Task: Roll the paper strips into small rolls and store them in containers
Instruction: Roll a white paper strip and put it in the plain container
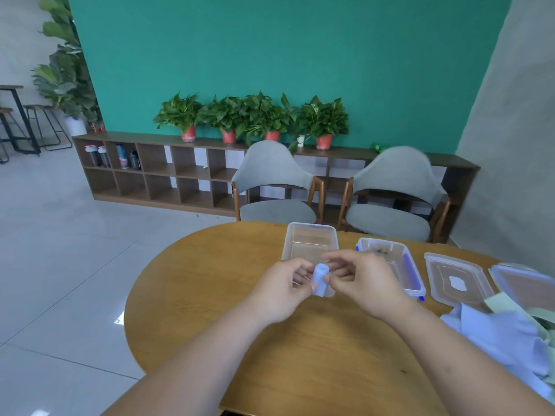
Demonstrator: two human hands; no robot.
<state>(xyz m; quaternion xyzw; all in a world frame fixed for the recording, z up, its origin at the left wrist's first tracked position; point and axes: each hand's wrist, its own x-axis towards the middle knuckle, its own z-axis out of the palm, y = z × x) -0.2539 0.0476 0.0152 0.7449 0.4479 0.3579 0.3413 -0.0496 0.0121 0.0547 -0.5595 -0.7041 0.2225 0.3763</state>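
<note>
Head view, pale blue paper roll (320, 279) pinched between left hand (285, 291) and right hand (363, 283), fingers of both curled onto it, held above table (210, 295), long axis near upright, open end toward 12 o'clock, clear container (310, 228) just behind at 12 o'clock, strip pile (495, 334) at 4 o'clock.

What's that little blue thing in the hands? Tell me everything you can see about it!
It is a small paper roll, pale blue, a strip wound into a short tube with a hollow, open top end. It stands nearly upright, tilted a little, held above the wooden table and in front of a clear container. The left hand grips one side with thumb and fingers, and the right hand pinches the other side. Its lower end looks a bit blurred.
</note>
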